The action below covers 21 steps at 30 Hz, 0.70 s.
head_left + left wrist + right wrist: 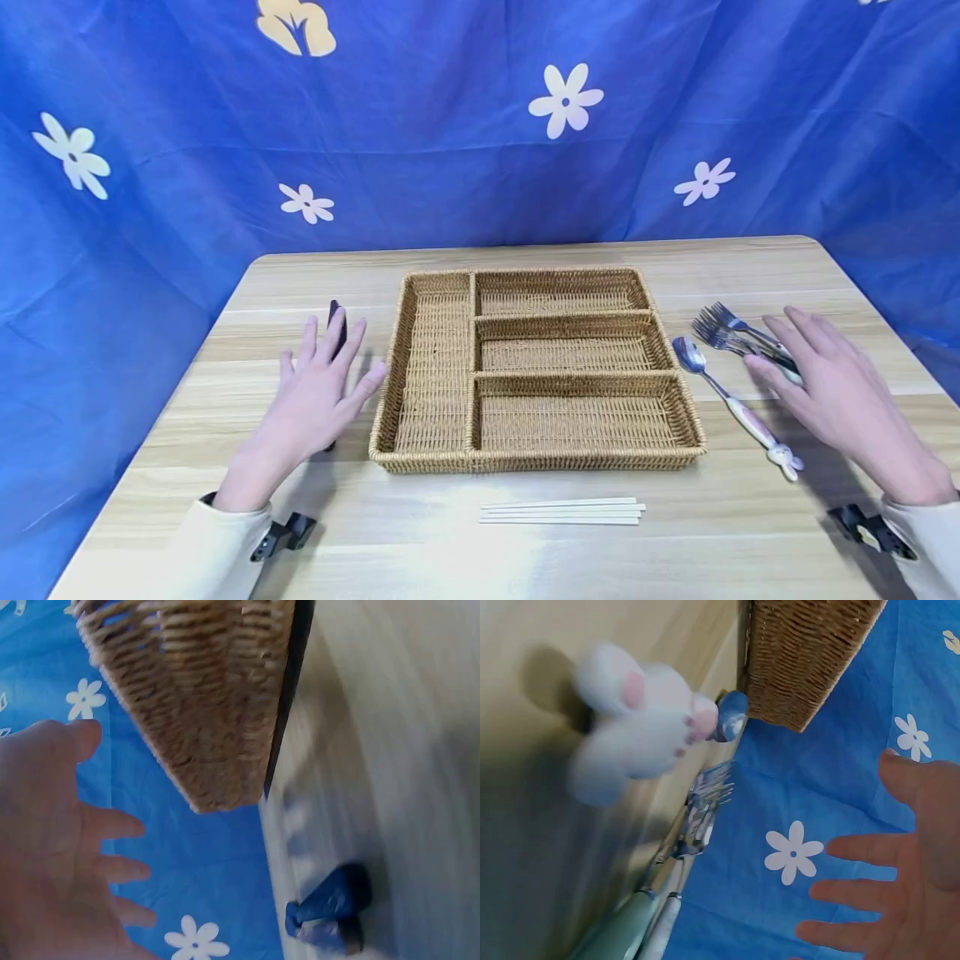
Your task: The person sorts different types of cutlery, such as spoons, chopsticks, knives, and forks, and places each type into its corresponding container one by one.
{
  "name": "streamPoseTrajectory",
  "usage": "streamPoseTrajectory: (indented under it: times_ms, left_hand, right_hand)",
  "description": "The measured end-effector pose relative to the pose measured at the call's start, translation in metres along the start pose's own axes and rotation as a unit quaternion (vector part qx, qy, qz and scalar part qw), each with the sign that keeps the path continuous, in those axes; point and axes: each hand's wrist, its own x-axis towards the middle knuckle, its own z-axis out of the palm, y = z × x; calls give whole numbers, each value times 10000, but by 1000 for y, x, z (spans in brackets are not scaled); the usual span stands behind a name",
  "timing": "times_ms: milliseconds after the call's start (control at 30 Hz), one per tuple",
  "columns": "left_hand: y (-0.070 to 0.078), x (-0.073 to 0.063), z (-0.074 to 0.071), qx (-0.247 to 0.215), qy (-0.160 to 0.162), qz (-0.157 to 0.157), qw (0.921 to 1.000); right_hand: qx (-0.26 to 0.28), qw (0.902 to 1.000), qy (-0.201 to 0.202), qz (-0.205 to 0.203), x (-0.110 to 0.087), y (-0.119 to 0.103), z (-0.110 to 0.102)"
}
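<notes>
My left hand (311,400), fingers spread, hovers left of the wicker tray (435,457) and holds nothing. Beneath it lies a dark, long object (335,319), mostly hidden by the hand; dark blue parts (334,900) show in the left wrist view. To the tray's right, my right hand (836,392) hovers, also with straight fingers and nothing in them. Forks (718,332) lie partly under its fingers; green (619,926) and white handles show in the right wrist view. Beside them is a spoon (716,385) with a white rabbit-shaped handle end (649,712).
The tray is divided into one long compartment on the left and three stacked ones on the right. Several white chopsticks (561,511) lie in front of it. A blue curtain (450,183) with white flowers hangs behind the wooden table (390,542).
</notes>
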Motion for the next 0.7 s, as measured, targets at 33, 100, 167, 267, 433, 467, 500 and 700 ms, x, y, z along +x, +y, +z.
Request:
streamPoseTrajectory:
  times_ms: [33, 100, 167, 267, 433, 467, 500, 700]
  left_hand:
    - [1, 1, 2, 2, 6, 69, 10000]
    - [4, 3, 5, 11, 21, 193, 9998]
    - [6, 4, 7, 14, -2, 263, 9997]
    - [10, 6, 9, 11, -68, 298, 9995]
    - [16, 9, 12, -52, -106, 350, 9993]
    - [17, 9, 13, -72, -108, 358, 9993]
    - [18, 10, 14, -93, -114, 372, 9992]
    - [21, 12, 21, -168, -122, 485, 9986]
  right_hand:
    - [30, 10000, 21, -26, -3, 1, 1]
    - [70, 9999, 50, -83, -8, 2, 5]
    - [88, 9998, 89, -119, -13, 2, 8]
    - [54, 9996, 205, -201, -18, 2, 12]
    - [-121, 9996, -94, -245, -25, 0, 15]
    - [-178, 9993, -265, -202, -26, -1, 16]
    - [-230, 9986, -467, -126, -28, -2, 17]
    - [-385, 9923, -1157, 224, -32, -4, 21]
